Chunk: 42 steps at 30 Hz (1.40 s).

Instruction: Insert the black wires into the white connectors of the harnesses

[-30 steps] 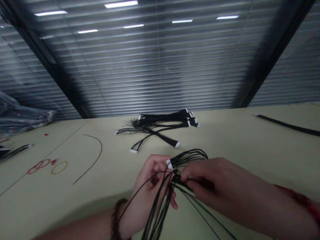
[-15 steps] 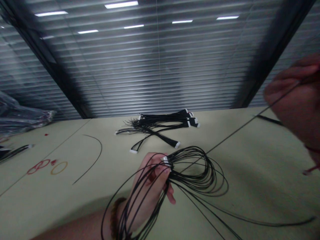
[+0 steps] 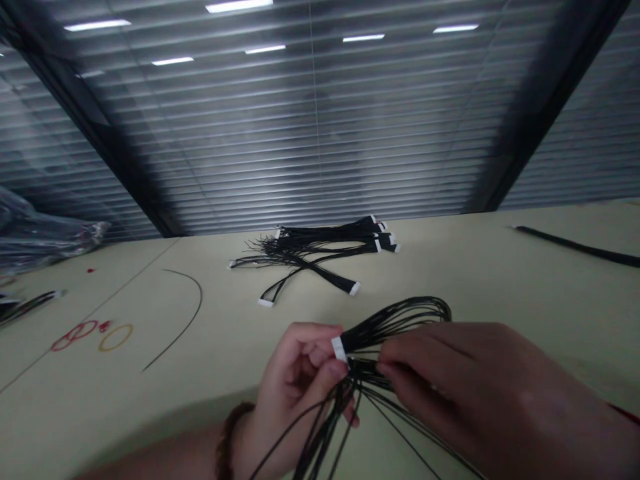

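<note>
A wire harness (image 3: 400,319) of many thin black wires, looped over, is held up above the table near the front. Its white connector (image 3: 339,349) sits at the fingertips of my left hand (image 3: 305,387), which pinches the bundle there. My right hand (image 3: 465,387) has its thumb and forefinger closed on the black wires just right of the connector. Loose wire ends hang down below both hands. Part of the wire loop is hidden behind my right hand.
Several black harnesses with white connectors (image 3: 325,247) lie piled at the back. A single wire (image 3: 200,300), red rubber bands (image 3: 75,335) and a yellow one (image 3: 116,338) lie at left. A black cable (image 3: 575,247) is at right, a plastic bag (image 3: 50,230) far left. Window blinds stand behind.
My right hand has come from the upper right, where it drew one wire out taut, down to the bundle beside my left hand. The white connector has turned into fuller view.
</note>
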### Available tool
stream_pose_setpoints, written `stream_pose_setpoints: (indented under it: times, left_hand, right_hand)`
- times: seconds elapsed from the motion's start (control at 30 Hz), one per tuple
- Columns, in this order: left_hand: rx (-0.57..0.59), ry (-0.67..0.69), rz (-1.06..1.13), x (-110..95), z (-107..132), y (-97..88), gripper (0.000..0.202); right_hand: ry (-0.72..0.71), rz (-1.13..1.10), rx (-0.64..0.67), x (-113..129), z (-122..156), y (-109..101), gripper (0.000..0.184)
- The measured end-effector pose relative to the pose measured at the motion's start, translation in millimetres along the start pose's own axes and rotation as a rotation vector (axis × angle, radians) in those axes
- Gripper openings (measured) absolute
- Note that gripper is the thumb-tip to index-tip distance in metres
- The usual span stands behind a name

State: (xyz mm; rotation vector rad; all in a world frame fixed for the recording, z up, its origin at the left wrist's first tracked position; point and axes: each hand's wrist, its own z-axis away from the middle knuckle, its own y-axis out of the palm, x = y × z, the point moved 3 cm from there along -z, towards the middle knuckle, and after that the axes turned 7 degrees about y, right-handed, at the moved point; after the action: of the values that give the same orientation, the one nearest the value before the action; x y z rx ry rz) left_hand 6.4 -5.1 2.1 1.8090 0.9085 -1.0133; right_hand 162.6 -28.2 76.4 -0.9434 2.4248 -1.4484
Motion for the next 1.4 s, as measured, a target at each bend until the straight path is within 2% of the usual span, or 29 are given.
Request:
stream_pose_setpoints:
  times: [0.13,0.2,0.37,0.57,0.8,0.9,1.03,1.17,1.4]
  left_hand:
    - [0.072,0.145,0.078,0.1,-5.4,2.5,0.02]
    - [0.101,0.17,0.097,-1.5,-3.7,4.8,0.024]
    - [0.102,0.152,0.109,-2.0,-1.1,4.7,0.027]
    - [0.139,0.189,0.022,-3.7,-0.8,1.6,0.028]
    - [0.169,0.203,-0.043,-8.5,-2.3,5.3,0.029]
    - [0.164,0.171,-0.036,-7.8,-1.9,5.4,0.028]
    - [0.164,0.163,-0.008,-6.9,-1.5,4.4,0.027]
    - [0.194,0.179,0.006,-7.5,-1.9,4.4,0.028]
    - [0.172,0.171,-0.017,-5.0,-2.1,4.6,0.027]
  right_hand:
    - [-0.025,-0.04,0.001,0.4,-1.6,-0.1,0.02]
    - [-0.025,-0.03,-0.004,0.7,-2.8,-0.9,0.022]
    - [-0.026,-0.026,0.001,1.5,-3.0,1.2,0.023]
    - [-0.063,-0.005,0.018,0.8,-0.5,2.3,0.019]
    - [-0.103,0.001,-0.005,6.4,-5.6,-0.2,0.029]
    - [-0.069,-0.019,0.03,6.1,-5.4,0.2,0.027]
    - [-0.038,-0.008,0.008,6.2,-3.6,-1.7,0.027]
    - [-0.065,-0.002,0.026,7.5,-3.3,-2.2,0.026]
    - [-0.066,0.016,-0.006,8.4,-2.5,-0.7,0.028]
